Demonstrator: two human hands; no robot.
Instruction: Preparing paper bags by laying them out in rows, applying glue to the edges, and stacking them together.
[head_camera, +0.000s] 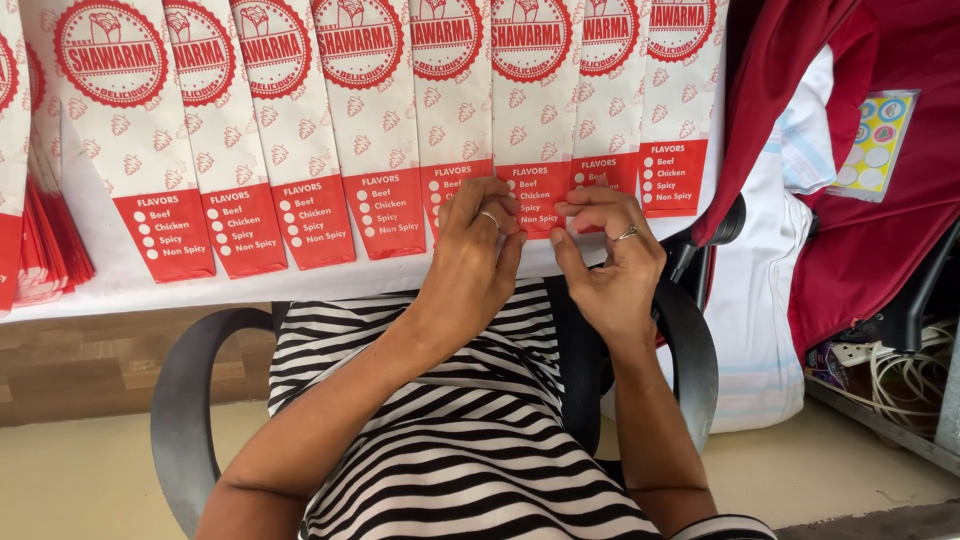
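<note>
Head view of a seated person in a black-and-white striped garment (470, 440) at the near edge of a white worktop (110, 270). A row of long, narrow white paper sleeves (375, 120), each with a round red seal near the top, a scatter of small red motifs and a red panel with white checklist dots at the bottom, lies overlapping along the worktop from its left end to its right end. The left hand (478, 250), with a ring, rests palm down, fingers loosely curled over the red bottom panel of one sleeve near the near edge. The right hand (605, 255), also ringed, pinches the lower red end of the neighbouring paper sleeve (545, 190) between thumb and fingertips; the two hands are just beside each other. A stack of further red-and-white sleeves (45, 230) lies at the left end of the worktop. Beyond the right end hang a dark red fabric cover (870, 230) and a clear packet holding a yellow sheet of round stickers (873, 145). The black armrests of a chair (185, 400) flank the person
</note>
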